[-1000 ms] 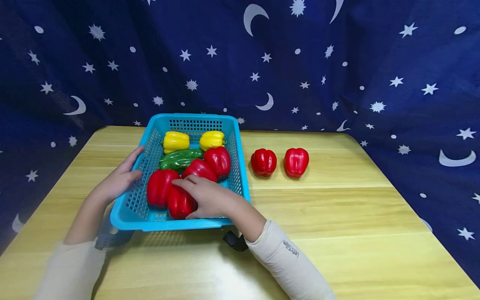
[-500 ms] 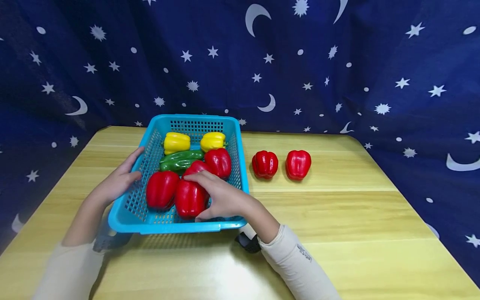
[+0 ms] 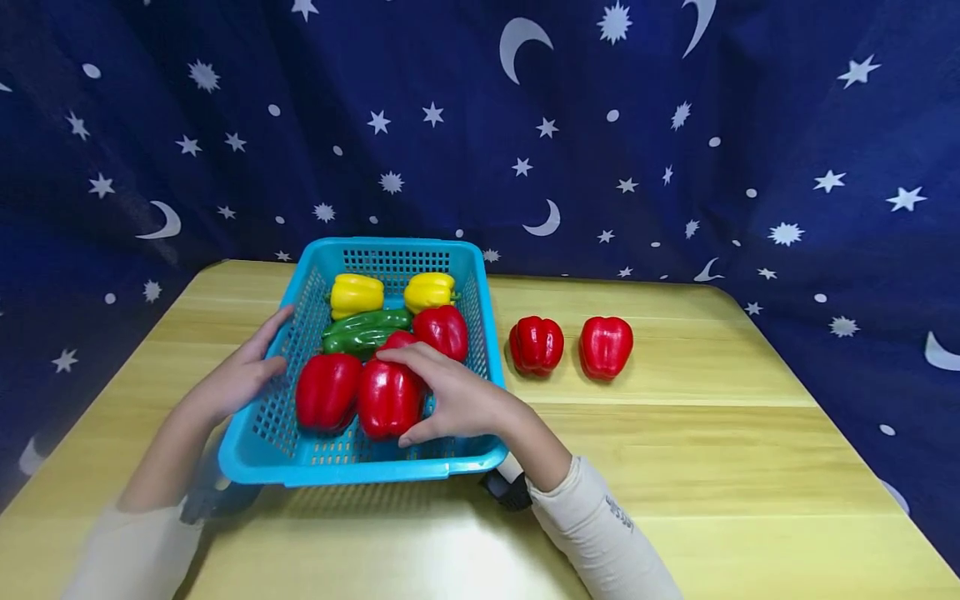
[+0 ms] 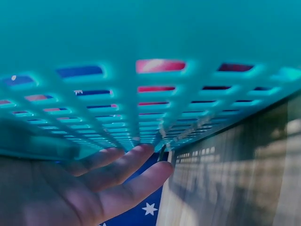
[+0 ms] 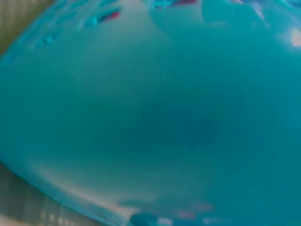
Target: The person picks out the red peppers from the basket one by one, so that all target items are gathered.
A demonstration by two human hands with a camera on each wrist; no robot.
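A blue plastic basket (image 3: 360,475) with slotted walls holds several peppers. My right hand (image 3: 465,400) reaches in over the basket's right front corner, its fingers curved over the top of a red bell pepper (image 3: 388,400), thumb low at its right side. Left of that lies another red bell pepper (image 3: 327,392), with a third red bell pepper (image 3: 442,332) farther back and one more partly hidden by the fingers. My left hand (image 3: 232,375) is at the basket's left wall, fingers straight along the outside; the left wrist view shows the fingers (image 4: 136,183) close under the slots.
Behind the red ones in the basket are green peppers (image 3: 363,332), a yellow bell pepper (image 3: 356,296) and a second yellow bell pepper (image 3: 429,292). To the basket's right on the wooden table (image 3: 660,467) stand two red bell peppers (image 3: 536,345). A starry blue curtain (image 3: 420,192) hangs behind.
The front red bell pepper has shifted right inside the basket with my right hand, away from the one beside it. A gap now shows between palm and pepper. My left hand stays put.
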